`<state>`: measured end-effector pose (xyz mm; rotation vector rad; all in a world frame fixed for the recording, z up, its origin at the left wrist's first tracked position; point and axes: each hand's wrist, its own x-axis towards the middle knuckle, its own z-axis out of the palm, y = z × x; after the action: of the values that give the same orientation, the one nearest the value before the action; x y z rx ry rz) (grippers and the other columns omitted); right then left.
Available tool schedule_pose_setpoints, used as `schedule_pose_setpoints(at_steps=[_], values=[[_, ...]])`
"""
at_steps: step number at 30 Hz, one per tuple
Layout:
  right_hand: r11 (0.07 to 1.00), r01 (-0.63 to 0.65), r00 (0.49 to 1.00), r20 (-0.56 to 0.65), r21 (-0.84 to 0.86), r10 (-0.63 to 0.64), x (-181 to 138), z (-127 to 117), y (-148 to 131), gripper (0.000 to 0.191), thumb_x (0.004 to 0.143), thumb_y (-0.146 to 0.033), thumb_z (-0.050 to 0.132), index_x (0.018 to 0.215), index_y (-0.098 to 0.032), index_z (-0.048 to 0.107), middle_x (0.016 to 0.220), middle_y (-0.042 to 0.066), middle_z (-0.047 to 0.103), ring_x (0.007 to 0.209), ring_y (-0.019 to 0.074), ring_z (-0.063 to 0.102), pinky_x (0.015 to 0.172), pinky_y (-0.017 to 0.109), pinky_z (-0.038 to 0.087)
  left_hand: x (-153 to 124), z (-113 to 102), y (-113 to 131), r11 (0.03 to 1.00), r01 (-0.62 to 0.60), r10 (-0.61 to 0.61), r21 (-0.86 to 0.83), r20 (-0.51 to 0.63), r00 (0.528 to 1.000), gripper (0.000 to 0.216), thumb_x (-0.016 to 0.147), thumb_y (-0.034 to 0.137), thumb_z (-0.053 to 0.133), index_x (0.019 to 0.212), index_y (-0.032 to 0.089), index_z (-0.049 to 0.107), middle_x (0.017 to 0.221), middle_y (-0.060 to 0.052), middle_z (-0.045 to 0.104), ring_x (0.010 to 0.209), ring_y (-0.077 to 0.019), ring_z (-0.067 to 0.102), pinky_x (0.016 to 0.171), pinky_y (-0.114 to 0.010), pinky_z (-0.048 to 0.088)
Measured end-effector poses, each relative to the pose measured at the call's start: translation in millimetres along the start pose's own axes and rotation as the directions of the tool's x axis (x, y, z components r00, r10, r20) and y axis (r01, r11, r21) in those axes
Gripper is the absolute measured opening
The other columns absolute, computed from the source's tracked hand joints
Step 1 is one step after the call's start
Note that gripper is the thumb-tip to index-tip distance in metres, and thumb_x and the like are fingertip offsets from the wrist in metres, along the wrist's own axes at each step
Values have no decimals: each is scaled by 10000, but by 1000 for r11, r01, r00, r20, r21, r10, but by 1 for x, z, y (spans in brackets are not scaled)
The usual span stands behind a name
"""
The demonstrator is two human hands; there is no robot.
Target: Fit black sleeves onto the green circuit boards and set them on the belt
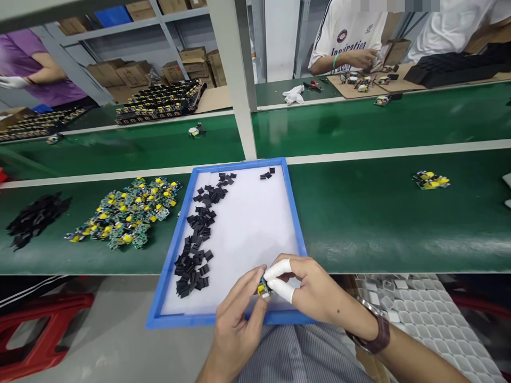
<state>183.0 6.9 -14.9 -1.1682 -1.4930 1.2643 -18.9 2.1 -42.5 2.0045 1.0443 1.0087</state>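
Observation:
Over the near right part of a blue-rimmed tray (170, 255), my two hands meet at a small circuit board (262, 289) with a yellow part on it. My left hand (241, 314) pinches it between thumb and fingers from the left. From the right, my right hand (307, 284) grips it with thumb and index finger, both in white finger cots. The board is partly covered by my fingertips. Small black plastic pieces (195, 260) lie along the tray's left side, and a few more black pieces (268, 174) lie at its far right corner.
Left of the tray is a heap of circuit boards with yellow parts (131, 213), and farther left a pile of black pieces (38, 215). A small cluster of boards (431, 180) lies at right. Behind a white post (233, 69), co-workers stand beyond the green conveyor (319, 127).

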Motion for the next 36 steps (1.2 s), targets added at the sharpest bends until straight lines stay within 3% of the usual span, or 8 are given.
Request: schedule_pose_setpoints(at_steps=[3,7,11,19,28,31,36], values=[[982,-87,990,-99,166,105,1,6,8,209,905,-155,684,1093,-227,738,916,10,737,838,174,699,781,302,565,1,2,1,1000,9,-9,29,-8,1000,609,908,33,618,1462,275,549,1407,-92,639,1280,-258,628,1090,-412,543],[911,-157,968,-122,382,218,-4,10,17,457,882,-233,733,1321,-202,606,931,21,736,853,182,720,847,349,601,3,8,6,999,51,-50,10,-85,995,592,897,36,631,1438,263,548,1341,-99,647,1212,-256,651,994,-397,591],[937,-118,993,24,327,117,-12,1,12,289,954,-262,659,1235,-197,678,1130,70,692,1055,201,687,988,357,561,5,12,13,999,-7,14,43,-169,986,563,866,14,646,1377,241,585,1242,-94,673,1125,-251,675,927,-385,604],[939,-129,990,92,320,104,-16,3,6,293,944,-312,709,1225,-229,694,1068,59,658,933,193,668,932,360,578,5,11,15,996,-54,67,65,-210,976,568,846,-14,661,1351,240,610,1124,-72,658,987,-204,690,819,-323,618],[920,-120,990,-21,374,138,-12,13,12,210,852,-287,818,1044,-228,755,947,22,653,867,180,647,847,312,565,3,11,11,996,-83,89,38,-226,970,583,831,-19,678,1349,240,615,1064,-53,663,902,-177,695,758,-292,622],[946,-84,996,14,313,84,-11,13,10,176,891,-287,770,1050,-211,754,953,43,645,874,193,636,811,316,561,2,11,11,996,-73,82,46,-220,972,586,835,-18,677,1355,244,615,1072,-54,666,917,-180,703,775,-293,623],[991,23,994,-109,133,-8,-14,17,6,91,938,-239,689,1002,-221,751,859,27,618,770,171,605,699,282,518,4,13,11,998,-58,65,34,-235,970,569,847,9,674,1349,272,620,1045,-46,680,893,-189,709,758,-307,624]])
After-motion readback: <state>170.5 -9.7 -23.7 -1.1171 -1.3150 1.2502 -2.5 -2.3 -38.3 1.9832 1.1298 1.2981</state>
